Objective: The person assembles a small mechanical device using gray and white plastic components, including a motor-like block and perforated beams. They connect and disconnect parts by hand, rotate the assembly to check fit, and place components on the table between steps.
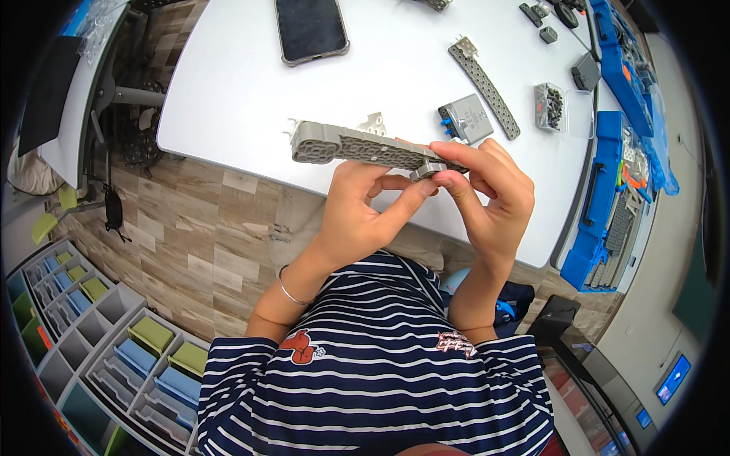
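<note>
Holding a long grey perforated plastic beam (pixel 365 146) level above the near edge of the white desk (pixel 236 91), both hands meet at its right end. The left hand (pixel 357 213) has its grip clamped on the beam from below, thumb stretched toward a small grey round connector piece (pixel 427 169) that sits against the beam's underside. The right hand (pixel 487 182) curls over the top, its grip closed on the beam and that connector, fingertips pressing at the joint.

Beyond the grip, farther out on the desk, lie a small grey motor block with blue pins (pixel 465 119), a second grey perforated strip (pixel 484 87) set at a slant, and a clear box of small dark parts (pixel 550 106). Left of the grip and well away rests a dark smartphone (pixel 310 29); to the right stands an open blue parts tray (pixel 608 197).

My judgement of the risk: the connector is small and pinched at the fingertips only, so a slip or uneven push could drop it (the wood-pattern floor (pixel 205 243) lies straight under the hands, past the desk edge). The beam's free left end overhangs unsupported and could twist in the hold.

Open room lies left of the grip over bare desk; the right side is crowded by the tray.
</note>
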### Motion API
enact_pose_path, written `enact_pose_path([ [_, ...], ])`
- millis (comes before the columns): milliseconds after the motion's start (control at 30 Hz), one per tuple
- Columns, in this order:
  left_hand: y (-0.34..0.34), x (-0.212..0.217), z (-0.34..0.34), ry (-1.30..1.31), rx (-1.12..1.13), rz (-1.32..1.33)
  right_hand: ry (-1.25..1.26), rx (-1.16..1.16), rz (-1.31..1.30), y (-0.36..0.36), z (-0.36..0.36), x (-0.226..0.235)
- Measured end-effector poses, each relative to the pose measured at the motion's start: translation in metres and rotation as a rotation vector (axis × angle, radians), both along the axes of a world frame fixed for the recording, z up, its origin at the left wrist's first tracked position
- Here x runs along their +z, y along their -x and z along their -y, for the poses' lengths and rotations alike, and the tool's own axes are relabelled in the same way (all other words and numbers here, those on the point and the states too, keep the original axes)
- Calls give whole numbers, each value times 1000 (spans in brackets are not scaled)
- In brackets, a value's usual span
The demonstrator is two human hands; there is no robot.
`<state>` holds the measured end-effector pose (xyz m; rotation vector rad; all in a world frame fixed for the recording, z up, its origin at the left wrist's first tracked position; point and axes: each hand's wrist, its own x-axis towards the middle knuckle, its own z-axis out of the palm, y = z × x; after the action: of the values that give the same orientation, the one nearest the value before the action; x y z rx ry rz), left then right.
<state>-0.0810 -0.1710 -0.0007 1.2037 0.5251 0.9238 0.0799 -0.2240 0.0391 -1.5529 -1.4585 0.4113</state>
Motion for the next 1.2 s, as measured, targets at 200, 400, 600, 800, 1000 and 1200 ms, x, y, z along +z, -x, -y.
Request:
enact_pose_path([
  [200, 1, -1, -1, 10, -21, 36, 31, -55, -92, 8, 2, 1],
  [400, 0, 1, -5, 174, -63, 32, 124, -122, -177, 8, 1, -1],
  [600, -10, -2, -13, 455, -51, 12, 101, -128, -566, 1, -2, -7],
  [800, -14, -10, -6, 403, -12, 40, 155, -65, -439, -6, 0, 0],
  [1000, -12, -10, -3, 439, -23, 70, 25, -130, -366, -6, 7, 8],
  [1200, -11, -9, -2, 415, -21, 73, -61, -160, -350, -6, 9, 6],
])
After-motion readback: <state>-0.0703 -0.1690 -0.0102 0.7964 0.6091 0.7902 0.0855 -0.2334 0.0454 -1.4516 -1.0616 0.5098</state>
